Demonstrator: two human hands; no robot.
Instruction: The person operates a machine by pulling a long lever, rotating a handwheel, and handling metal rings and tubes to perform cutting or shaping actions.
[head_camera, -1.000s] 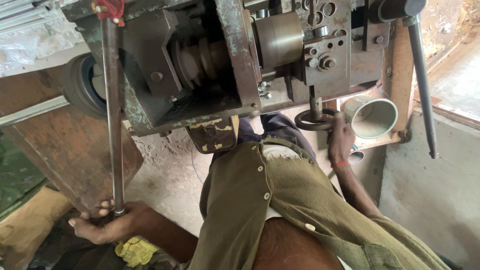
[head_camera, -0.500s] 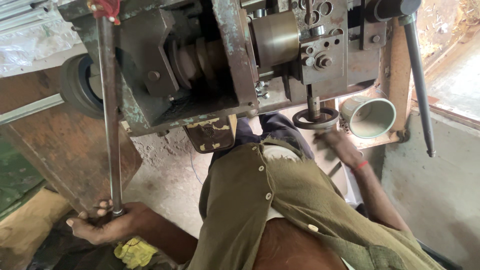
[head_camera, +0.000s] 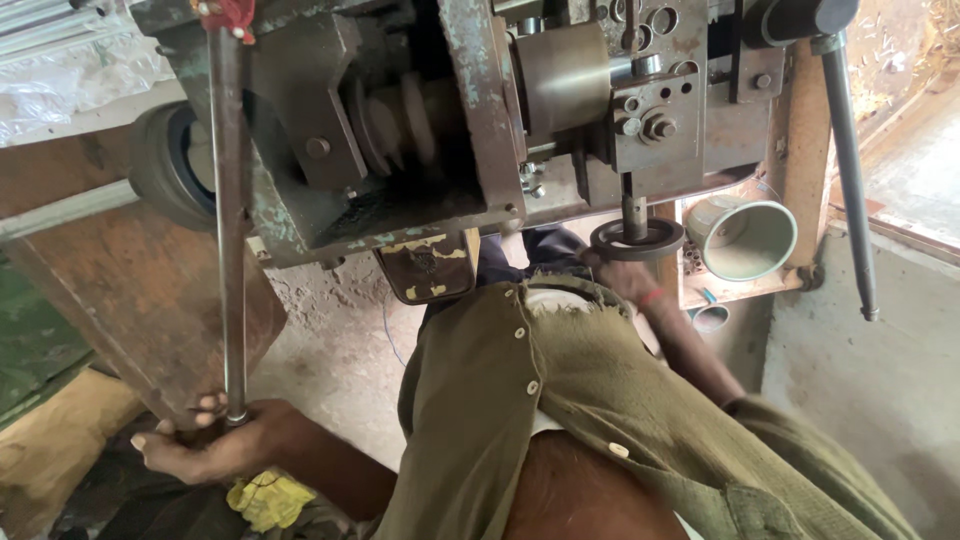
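Under one machine (head_camera: 470, 130), left hand (head_camera: 205, 450) clasping one rod (head_camera: 232, 230), right hand (head_camera: 625, 280) at one handwheel (head_camera: 637, 239), grip unclear.

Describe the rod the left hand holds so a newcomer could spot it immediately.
Start at the big grey-green machine across the top. Down its left side runs a long thin metal rod, red-capped on top, its lower end in the left hand. The right-side lever is dark, slanted and unheld.

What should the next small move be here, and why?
Probably turn the small handwheel a little with the right hand, which already rests against its rim, while the left hand steadies the long metal rod's lower end.
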